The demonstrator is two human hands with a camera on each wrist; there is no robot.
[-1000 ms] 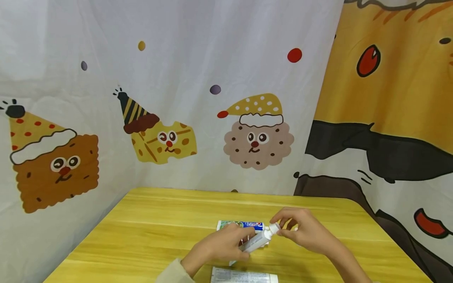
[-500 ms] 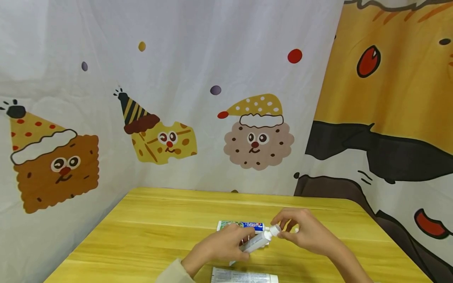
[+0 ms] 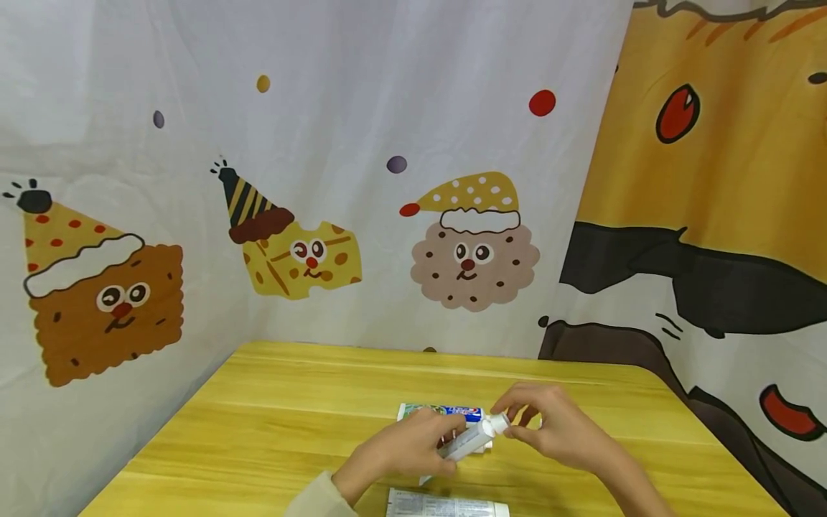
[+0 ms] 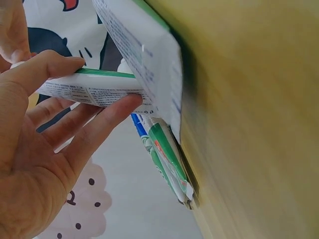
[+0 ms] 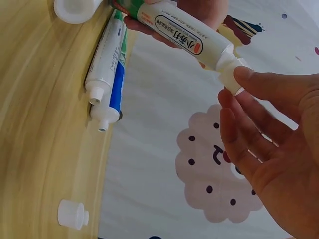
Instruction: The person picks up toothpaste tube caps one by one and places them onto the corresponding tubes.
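Observation:
My left hand (image 3: 413, 441) grips a white toothpaste tube (image 5: 184, 32) with green and orange print, its cap end tilted up and to the right. With thumb and fingers, my right hand (image 3: 555, 424) pinches a white cap (image 5: 230, 74) at the tube's nozzle end. In the left wrist view, the left thumb and fingers lie on either side of the tube (image 4: 94, 87). Behind the left hand, a blue-and-green toothpaste tube (image 3: 465, 413) and a mostly white tube (image 5: 107, 59) lie side by side, their nozzles bare.
Closest to the body, another white toothpaste tube (image 3: 446, 505) lies flat, with its cap (image 5: 75, 12) on. A loose white cap (image 5: 71, 214) sits on the wooden table (image 3: 291, 409) near the right hand. A cartoon-printed curtain (image 3: 362, 108) surrounds the table's far edges.
The cap in my right fingers has shifted slightly and now lies more in line with the tube. My left hand and the lying tubes have stayed put.

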